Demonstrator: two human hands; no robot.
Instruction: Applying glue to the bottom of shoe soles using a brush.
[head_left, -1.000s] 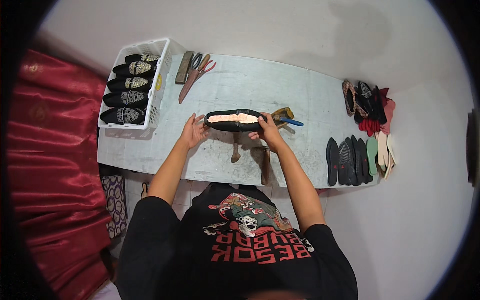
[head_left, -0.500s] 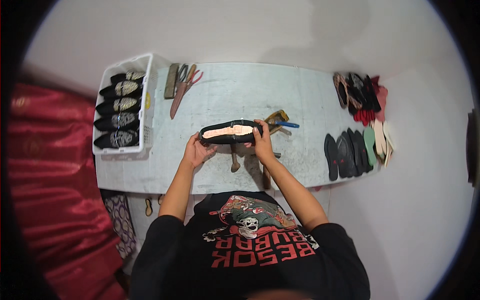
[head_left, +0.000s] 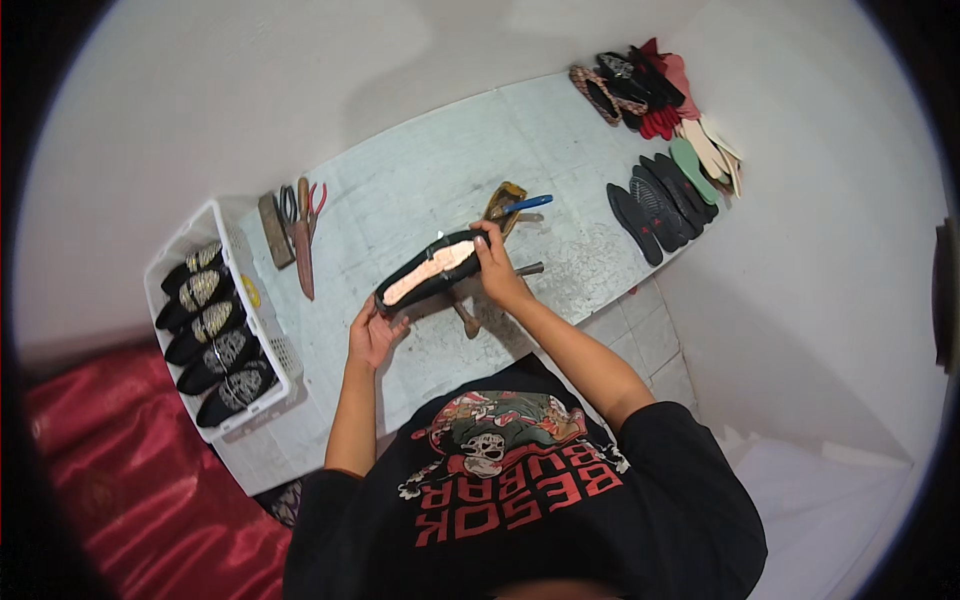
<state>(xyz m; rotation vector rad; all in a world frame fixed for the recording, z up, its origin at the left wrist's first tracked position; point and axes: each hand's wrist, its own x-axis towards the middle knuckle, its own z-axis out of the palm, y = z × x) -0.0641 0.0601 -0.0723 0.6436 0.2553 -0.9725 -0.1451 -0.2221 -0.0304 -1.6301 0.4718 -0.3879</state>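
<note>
A black shoe upper [head_left: 400, 298] is held sole side up over the table, its pale, uneven underside showing inside the black rim. My right hand [head_left: 497, 272] grips its far right end, thumb on top and fingers partly hidden beneath. At the near left end my left hand [head_left: 372, 337] supports it, fingertips at the tip and the thumb held apart. Below the shoe a hammer [head_left: 468, 322] lies on the table, its upper part covered. Beyond my right hand lie a yellow-brown holder [head_left: 507, 198] and a blue-handled tool [head_left: 528, 203].
A white basket [head_left: 268, 340] of black decorated shoes stands at the left. Beside it lie a wooden block [head_left: 276, 232], a brown-sheathed knife [head_left: 303, 262] and red-handled pliers [head_left: 317, 200]. Dark soles [head_left: 636, 222], a green sole [head_left: 692, 170] and shoe uppers [head_left: 620, 85] fill the table's right end.
The view has turned, so the table now slants up to the right. The shoe tilts with its right end higher, and both hands keep hold of it.
</note>
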